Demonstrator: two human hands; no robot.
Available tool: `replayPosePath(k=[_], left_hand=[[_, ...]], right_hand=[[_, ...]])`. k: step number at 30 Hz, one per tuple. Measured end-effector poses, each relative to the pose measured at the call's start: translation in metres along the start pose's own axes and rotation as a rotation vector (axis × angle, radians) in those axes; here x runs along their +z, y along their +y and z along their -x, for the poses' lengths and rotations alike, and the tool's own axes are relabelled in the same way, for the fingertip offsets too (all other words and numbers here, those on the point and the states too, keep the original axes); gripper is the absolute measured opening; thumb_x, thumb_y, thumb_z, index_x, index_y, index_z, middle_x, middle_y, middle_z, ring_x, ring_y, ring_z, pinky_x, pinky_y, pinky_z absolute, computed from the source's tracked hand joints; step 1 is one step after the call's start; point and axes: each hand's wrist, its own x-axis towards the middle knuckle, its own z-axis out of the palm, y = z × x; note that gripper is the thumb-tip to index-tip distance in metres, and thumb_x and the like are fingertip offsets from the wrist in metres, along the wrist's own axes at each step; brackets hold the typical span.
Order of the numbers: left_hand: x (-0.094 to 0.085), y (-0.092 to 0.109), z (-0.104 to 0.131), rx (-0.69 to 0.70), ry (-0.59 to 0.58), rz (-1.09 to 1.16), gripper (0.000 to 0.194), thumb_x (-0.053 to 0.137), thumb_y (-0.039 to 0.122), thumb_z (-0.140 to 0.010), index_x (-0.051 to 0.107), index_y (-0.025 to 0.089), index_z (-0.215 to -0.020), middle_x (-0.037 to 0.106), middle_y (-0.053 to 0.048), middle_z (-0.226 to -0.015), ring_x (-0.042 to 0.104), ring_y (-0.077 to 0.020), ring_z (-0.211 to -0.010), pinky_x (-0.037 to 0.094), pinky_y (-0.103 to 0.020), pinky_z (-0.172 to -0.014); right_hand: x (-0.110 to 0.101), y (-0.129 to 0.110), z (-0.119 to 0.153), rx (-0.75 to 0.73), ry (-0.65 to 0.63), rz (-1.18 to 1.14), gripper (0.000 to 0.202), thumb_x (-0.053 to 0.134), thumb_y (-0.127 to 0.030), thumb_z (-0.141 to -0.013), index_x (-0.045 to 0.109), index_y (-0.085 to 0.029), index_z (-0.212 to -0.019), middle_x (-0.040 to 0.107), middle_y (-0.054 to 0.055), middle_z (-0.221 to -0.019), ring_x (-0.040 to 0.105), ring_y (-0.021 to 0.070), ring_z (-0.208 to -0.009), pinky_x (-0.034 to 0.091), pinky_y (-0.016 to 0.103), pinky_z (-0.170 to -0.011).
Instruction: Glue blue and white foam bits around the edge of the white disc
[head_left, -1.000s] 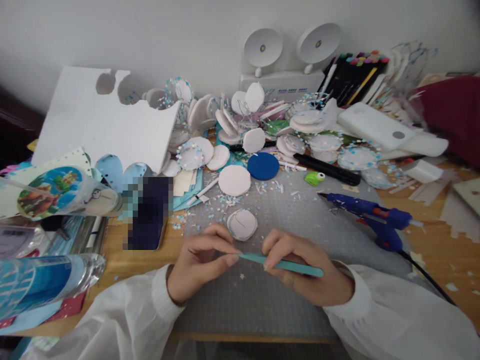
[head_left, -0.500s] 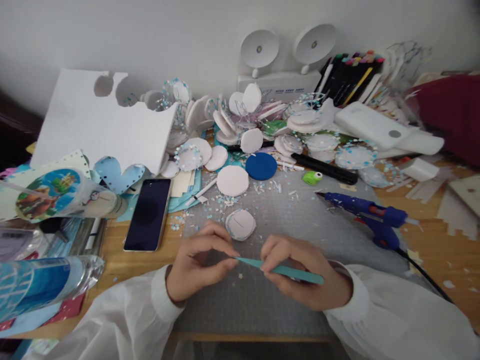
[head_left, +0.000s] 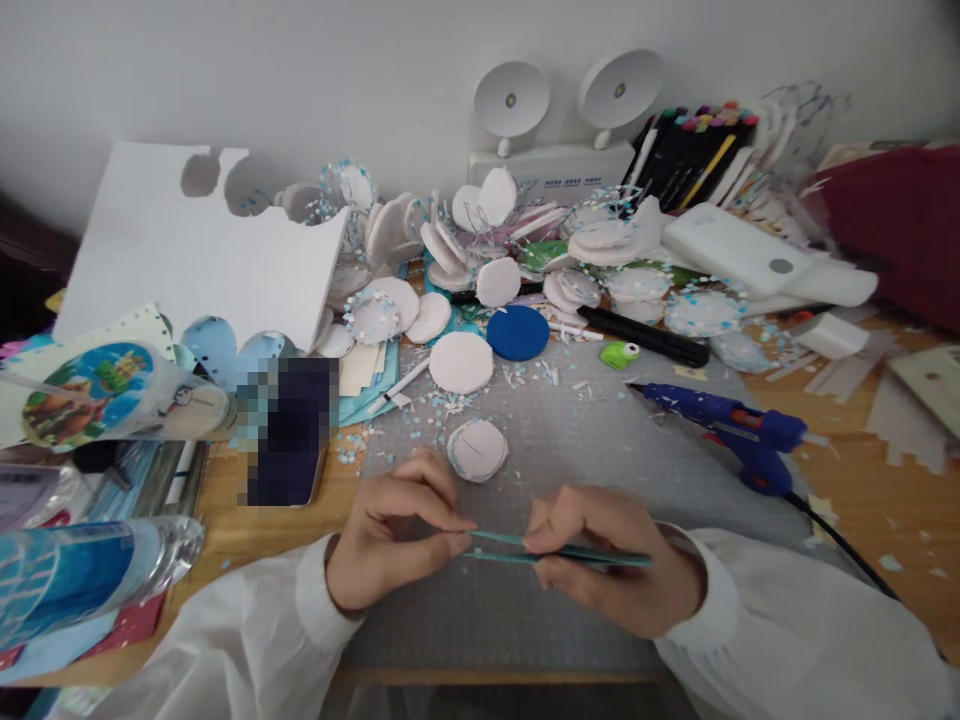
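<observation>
Tweezers (head_left: 626, 560), teal, on the near side of the small white disc (head_left: 478, 449): prongs newly parted, their pinch apparently released. Our right hand (head_left: 622, 520) had fingers closed around them; our left hand (head_left: 390, 545), fingers nearly meeting at the tips, contents indeterminable.

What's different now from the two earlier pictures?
The right hand has turned the tweezers: their two arms now show spread apart, where before they looked like one blade. Nothing has visibly been picked up or released. The left hand stays pinched by the tweezer tips; white disc, blue disc and glue gun stay put.
</observation>
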Motion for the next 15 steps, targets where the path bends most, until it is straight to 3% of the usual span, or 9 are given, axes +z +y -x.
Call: replayPosePath(k=[3, 7, 11, 13, 15], left_hand=[[0.003, 0.003, 0.0, 0.003, -0.004, -0.04, 0.015, 0.07, 0.008, -0.073, 0.074, 0.02, -0.081, 0.058, -0.003, -0.067, 0.052, -0.0142, -0.067, 0.043, -0.034, -0.067], [0.004, -0.001, 0.002, -0.038, 0.018, -0.024, 0.013, 0.071, 0.009, -0.072, 0.074, 0.019, -0.079, 0.057, -0.003, -0.067, 0.052, -0.0143, -0.068, 0.043, -0.031, -0.066], [-0.004, -0.009, 0.002, -0.186, 0.209, 0.068, 0.008, 0.072, 0.012, -0.072, 0.07, 0.018, -0.068, 0.055, -0.001, -0.069, 0.052, -0.0131, -0.068, 0.042, -0.026, -0.063], [-0.009, -0.01, 0.001, -0.211, 0.284, 0.109, 0.008, 0.072, 0.014, -0.073, 0.069, 0.019, -0.068, 0.054, 0.0, -0.07, 0.052, -0.0129, -0.071, 0.042, -0.026, -0.066], [-0.013, -0.009, 0.001, -0.179, 0.283, 0.115, 0.006, 0.071, 0.015, -0.075, 0.07, 0.021, -0.073, 0.055, 0.0, -0.074, 0.052, -0.0131, -0.074, 0.041, -0.026, -0.069]], right_hand=[[0.0, 0.002, 0.003, -0.006, 0.024, 0.026, 0.02, 0.055, -0.009, -0.081, 0.055, -0.021, -0.097, 0.057, -0.001, -0.066, 0.053, 0.0096, -0.054, 0.041, 0.023, -0.051], [0.0, 0.002, -0.003, -0.207, -0.066, 0.185, 0.031, 0.052, -0.006, -0.079, 0.053, -0.021, -0.106, 0.061, 0.003, -0.069, 0.055, 0.012, -0.057, 0.043, 0.026, -0.055], [0.002, -0.002, -0.007, -0.352, -0.107, 0.281, 0.043, 0.049, -0.005, -0.077, 0.049, -0.021, -0.117, 0.061, 0.004, -0.066, 0.055, 0.0143, -0.056, 0.044, 0.029, -0.055], [0.002, -0.003, -0.003, -0.368, -0.026, 0.277, 0.043, 0.05, -0.005, -0.078, 0.051, -0.02, -0.118, 0.06, 0.003, -0.065, 0.054, 0.0142, -0.055, 0.043, 0.028, -0.052], [0.0, -0.002, 0.001, -0.298, 0.143, 0.263, 0.037, 0.052, -0.006, -0.08, 0.056, -0.022, -0.113, 0.059, 0.002, -0.064, 0.055, 0.0141, -0.055, 0.043, 0.027, -0.05]])
